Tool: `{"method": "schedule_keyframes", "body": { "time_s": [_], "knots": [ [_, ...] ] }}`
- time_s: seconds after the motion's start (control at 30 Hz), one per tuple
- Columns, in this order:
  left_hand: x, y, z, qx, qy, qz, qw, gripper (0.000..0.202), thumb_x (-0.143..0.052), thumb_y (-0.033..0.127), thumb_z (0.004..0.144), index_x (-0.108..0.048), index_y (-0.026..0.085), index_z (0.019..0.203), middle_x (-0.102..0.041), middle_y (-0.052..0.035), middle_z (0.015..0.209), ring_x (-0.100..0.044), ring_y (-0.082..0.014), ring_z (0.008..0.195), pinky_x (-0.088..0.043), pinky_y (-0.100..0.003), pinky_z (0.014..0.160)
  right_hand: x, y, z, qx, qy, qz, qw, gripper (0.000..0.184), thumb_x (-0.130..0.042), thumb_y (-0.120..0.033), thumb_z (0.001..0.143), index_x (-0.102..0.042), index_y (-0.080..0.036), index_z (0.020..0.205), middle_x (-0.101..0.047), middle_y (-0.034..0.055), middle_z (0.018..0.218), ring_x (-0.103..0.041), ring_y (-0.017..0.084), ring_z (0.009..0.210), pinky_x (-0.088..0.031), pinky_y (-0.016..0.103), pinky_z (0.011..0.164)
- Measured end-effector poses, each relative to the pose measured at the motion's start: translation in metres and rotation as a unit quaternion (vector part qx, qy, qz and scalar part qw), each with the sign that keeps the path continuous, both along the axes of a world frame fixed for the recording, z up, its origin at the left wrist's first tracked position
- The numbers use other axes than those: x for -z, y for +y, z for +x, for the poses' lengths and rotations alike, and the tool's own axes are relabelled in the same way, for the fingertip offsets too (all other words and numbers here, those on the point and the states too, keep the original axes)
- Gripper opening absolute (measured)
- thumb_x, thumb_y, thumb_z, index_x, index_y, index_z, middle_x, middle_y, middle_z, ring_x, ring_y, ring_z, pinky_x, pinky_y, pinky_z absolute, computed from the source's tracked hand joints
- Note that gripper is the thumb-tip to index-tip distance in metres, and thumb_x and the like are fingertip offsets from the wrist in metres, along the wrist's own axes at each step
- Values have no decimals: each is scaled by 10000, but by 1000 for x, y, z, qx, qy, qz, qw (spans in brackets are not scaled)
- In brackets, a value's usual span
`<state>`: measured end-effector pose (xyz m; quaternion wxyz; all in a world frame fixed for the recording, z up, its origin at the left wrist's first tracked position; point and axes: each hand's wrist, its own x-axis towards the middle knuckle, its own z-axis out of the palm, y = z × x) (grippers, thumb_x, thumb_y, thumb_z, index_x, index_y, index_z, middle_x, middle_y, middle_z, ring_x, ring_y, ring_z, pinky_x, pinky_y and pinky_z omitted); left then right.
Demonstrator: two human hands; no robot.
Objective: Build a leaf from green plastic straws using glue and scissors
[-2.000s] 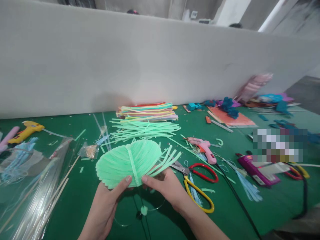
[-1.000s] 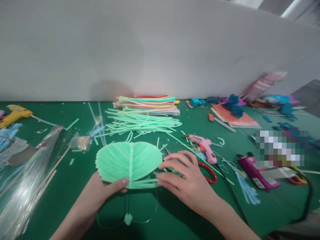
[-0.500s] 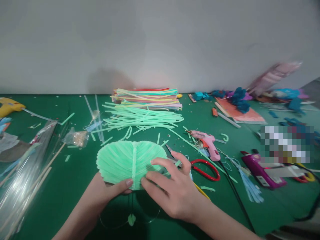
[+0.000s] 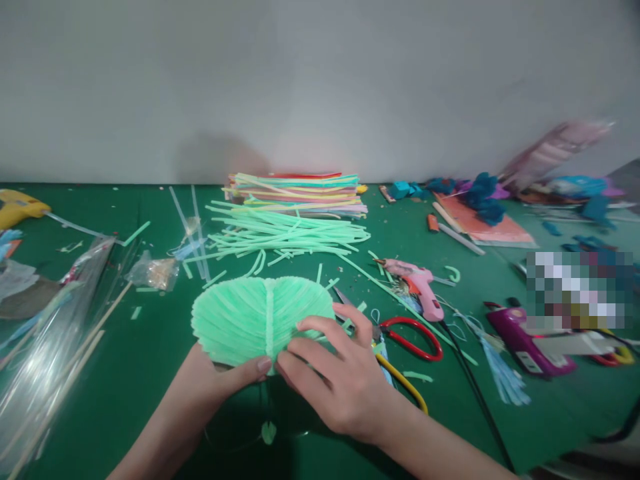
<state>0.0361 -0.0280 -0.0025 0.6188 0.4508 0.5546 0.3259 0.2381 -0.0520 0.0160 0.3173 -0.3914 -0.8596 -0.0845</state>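
Observation:
A light green leaf-shaped piece (image 4: 250, 317) made of fuzzy pipe cleaners is held just above the green table. My left hand (image 4: 207, 380) grips its lower edge, thumb on top near the middle rib. My right hand (image 4: 333, 377) lies over the piece's right lower part, fingers curled and pressing the strands. A thin wire loop with a small green bit (image 4: 269, 431) hangs below the piece.
Loose green pipe cleaners (image 4: 285, 237) and a stack of coloured ones (image 4: 297, 190) lie behind. Red scissors (image 4: 413, 337), yellow scissors (image 4: 405, 387), a pink glue gun (image 4: 417, 283) and a purple one (image 4: 523, 340) sit right. Clear plastic sleeves (image 4: 55, 333) lie left.
My right hand folded the loose strand ends in and moved left onto the green piece. The camera tilted down a little.

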Motion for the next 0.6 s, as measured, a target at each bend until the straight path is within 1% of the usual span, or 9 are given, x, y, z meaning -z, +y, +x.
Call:
{"method": "schedule_keyframes", "body": {
  "time_s": [0.03, 0.1, 0.17, 0.23, 0.3, 0.37, 0.43, 0.57, 0.6],
  "knots": [
    [-1, 0, 0, -1, 4, -1, 1000, 346, -857, 381, 632, -748, 180, 892, -779, -76, 898, -681, -328, 1037, -534, -422, 914, 0, 1, 2, -2, -5, 1, 1000, 82, -633, -131, 894, -684, -190, 867, -731, 1, 820, -626, 195, 932, -327, 465, 1019],
    [-2, -1, 1, -15, 2, -6, 1000, 320, -855, 394, 627, -750, 183, 843, -776, -70, 852, -684, -332, 1022, -537, -420, 898, -1, 3, 7, -10, -20, 1, 1000, 73, -640, -130, 894, -687, -175, 861, -732, 16, 832, -620, 179, 851, -410, 412, 916],
    [-4, -3, 3, -31, 2, -15, 999, 299, -865, 398, 596, -740, 182, 761, -777, -76, 853, -709, -316, 912, -559, -399, 818, -3, 5, 13, -17, -30, 1, 999, 60, -645, -140, 897, -691, -166, 868, -732, 29, 834, -610, 172, 803, -444, 375, 825],
    [-6, -4, 5, -48, 5, -26, 998, 309, -878, 397, 561, -733, 184, 732, -776, -76, 812, -711, -280, 744, -570, -375, 703, -6, 7, 20, -19, -30, 0, 999, 59, -641, -148, 904, -696, -169, 894, -733, 32, 841, -603, 172, 796, -447, 365, 792],
    [-8, -5, 6, -60, 12, -43, 997, 350, -891, 397, 532, -740, 194, 774, -762, -58, 727, -690, -257, 639, -563, -355, 625, -9, 9, 27, -23, -27, -5, 999, 87, -618, -145, 920, -697, -182, 918, -736, 26, 856, -597, 166, 799, -441, 356, 784],
    [-9, -5, 6, -69, 15, -52, 996, 387, -892, 409, 532, -745, 203, 824, -753, -48, 702, -684, -254, 627, -559, -349, 611, -11, 10, 33, -26, -22, -20, 999, 115, -595, -136, 934, -694, -195, 936, -734, 18, 864, -593, 156, 792, -430, 341, 768],
    [-8, -5, 4, -67, 16, -56, 996, 379, -887, 426, 542, -746, 199, 809, -752, -54, 706, -682, -252, 636, -556, -346, 620, -12, 10, 37, -22, 2, -46, 999, 108, -593, -146, 941, -688, -197, 930, -722, 15, 850, -592, 147, 777, -416, 327, 744],
    [-7, -6, 2, -48, 25, -48, 997, 337, -882, 461, 546, -708, 185, 631, -726, -64, 643, -669, -241, 627, -544, -327, 623, -11, 10, 44, -1, 83, -114, 990, 79, -610, -203, 949, -668, -193, 897, -692, 13, 835, -596, 138, 767, -403, 316, 730],
    [-7, -6, 1, -50, 28, -51, 997, 342, -883, 466, 541, -703, 188, 628, -721, -58, 634, -668, -238, 625, -545, -325, 625, -10, 9, 45, 3, 102, -133, 986, 72, -618, -213, 948, -664, -196, 895, -691, 11, 838, -597, 138, 774, -404, 317, 743]
  ]
}}
